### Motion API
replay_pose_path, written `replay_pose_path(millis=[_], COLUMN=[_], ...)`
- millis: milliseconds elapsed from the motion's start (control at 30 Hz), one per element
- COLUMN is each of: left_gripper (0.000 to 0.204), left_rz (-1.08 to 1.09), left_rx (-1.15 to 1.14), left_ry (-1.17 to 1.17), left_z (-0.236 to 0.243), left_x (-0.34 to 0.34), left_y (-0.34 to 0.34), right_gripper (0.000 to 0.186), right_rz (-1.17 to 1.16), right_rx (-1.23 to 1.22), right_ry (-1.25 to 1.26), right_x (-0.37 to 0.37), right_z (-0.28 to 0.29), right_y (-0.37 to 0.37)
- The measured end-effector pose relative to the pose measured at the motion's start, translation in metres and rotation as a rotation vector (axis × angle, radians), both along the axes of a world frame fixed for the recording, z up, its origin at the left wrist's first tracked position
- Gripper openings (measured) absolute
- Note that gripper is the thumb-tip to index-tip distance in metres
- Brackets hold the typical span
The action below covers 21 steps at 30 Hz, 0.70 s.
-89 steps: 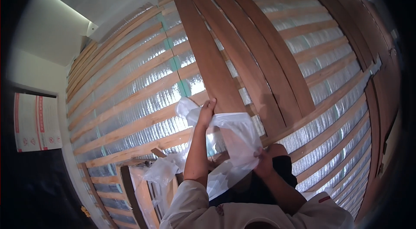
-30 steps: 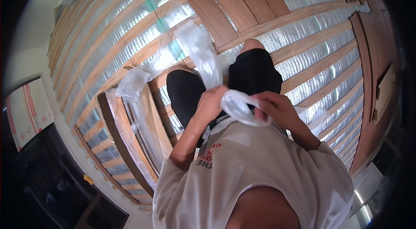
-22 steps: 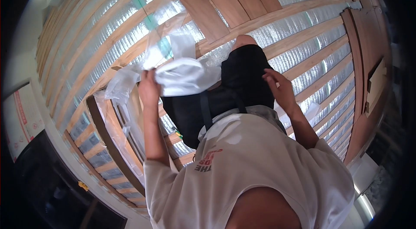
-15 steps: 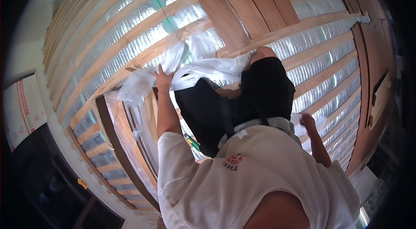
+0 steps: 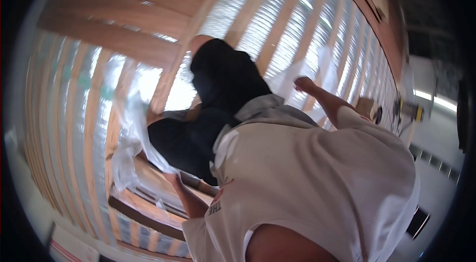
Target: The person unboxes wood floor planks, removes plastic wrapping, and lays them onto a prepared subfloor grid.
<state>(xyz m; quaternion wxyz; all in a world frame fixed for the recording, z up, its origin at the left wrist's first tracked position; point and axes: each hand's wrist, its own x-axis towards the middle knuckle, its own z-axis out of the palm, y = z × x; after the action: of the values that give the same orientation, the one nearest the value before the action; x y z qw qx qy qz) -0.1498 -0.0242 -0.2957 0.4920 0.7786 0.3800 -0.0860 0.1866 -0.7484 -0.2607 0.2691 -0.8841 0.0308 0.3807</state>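
My right hand (image 5: 303, 85) is closed in a fist on a thin white plastic sheet (image 5: 325, 71), which hangs and billows around it over the battens. On the other side of my black shorts, my left hand (image 5: 172, 178) is closed at the end of a crumpled strip of translucent plastic film (image 5: 141, 125). That strip runs straight up past my knee, and its fingers are partly hidden and blurred. Beside the left hand lies a long open cardboard carton (image 5: 144, 215), with more film (image 5: 124, 165) bunched at its end.
Wooden battens (image 5: 277, 34) run in rows over shiny silver foil (image 5: 223, 19). Reddish-brown floorboards (image 5: 129, 9) cover part of them at the upper left. A yellow and black tool (image 5: 416, 112) and a small cardboard box (image 5: 366, 107) are at the right.
My body and view have turned, so the laid boards now appear at the upper left. My right hand has raised the white sheet. My left hand has closed and drawn back toward the carton.
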Motion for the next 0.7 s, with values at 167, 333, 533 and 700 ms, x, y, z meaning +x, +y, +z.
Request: replay_pose_path(millis=[167, 333, 533, 700], left_gripper=[0.055, 0.055, 0.056, 0.056], left_rz=[0.237, 0.342, 0.397, 0.33], left_rx=[-0.202, -0.164, -0.07, 0.073], left_ry=[0.31, 0.35, 0.368, 0.277], left_z=[0.053, 0.085, 0.117, 0.136], left_x=[-0.017, -0.026, -0.016, 0.001], left_y=[-0.06, -0.062, -0.055, -0.042], right_gripper=[0.042, 0.093, 0.063, 0.016], right_rz=[-0.222, -0.569, -0.584, -0.526], right_rx=[-0.409, -0.476, -0.581, -0.637], right_ry=[-0.132, -0.033, -0.206, -0.351], right_x=[-0.02, -0.033, -0.045, -0.056], right_z=[0.001, -0.022, -0.064, -0.077], right_y=[0.006, 0.011, 0.041, -0.08])
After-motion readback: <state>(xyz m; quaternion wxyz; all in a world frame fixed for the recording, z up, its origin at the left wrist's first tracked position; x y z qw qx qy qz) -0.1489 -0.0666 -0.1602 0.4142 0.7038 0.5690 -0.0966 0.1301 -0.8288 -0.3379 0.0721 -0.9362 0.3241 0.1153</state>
